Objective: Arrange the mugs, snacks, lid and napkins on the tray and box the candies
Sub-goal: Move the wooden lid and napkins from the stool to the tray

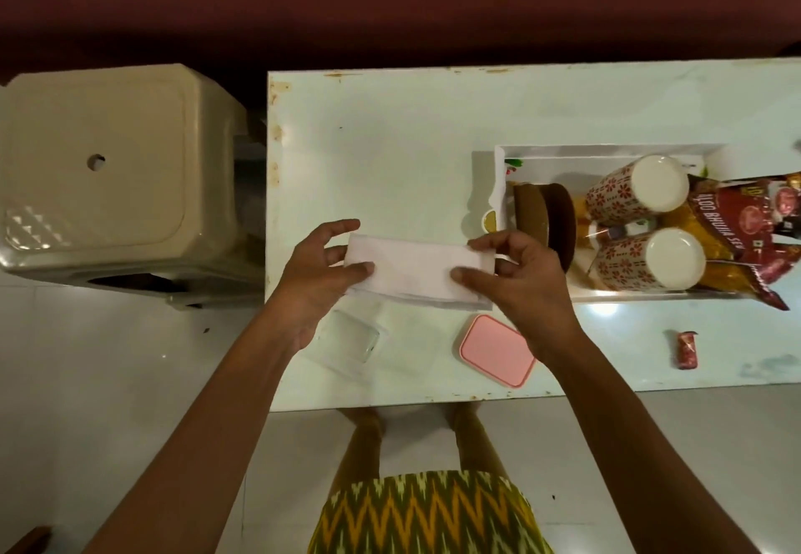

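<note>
A folded white napkin (416, 269) is held just above the pale table, my left hand (318, 276) pinching its left end and my right hand (520, 280) its right end. The white tray (498, 176) at the right carries two upside-down floral mugs (637, 189) (650, 265), a brown lid (546, 217) leaning on edge, and red and yellow snack packets (737, 232). A clear box (346, 343) lies below my left hand, partly hidden by my wrist. Its pink lid (496, 350) lies near my right wrist. One red candy (687, 350) sits at the table's front right.
The table (390, 133) has open surface behind the napkin and to the tray's left. A beige plastic stool (99, 163) stands off the table's left edge. A dark red wall runs behind. My legs and patterned clothing show beneath the table's front edge.
</note>
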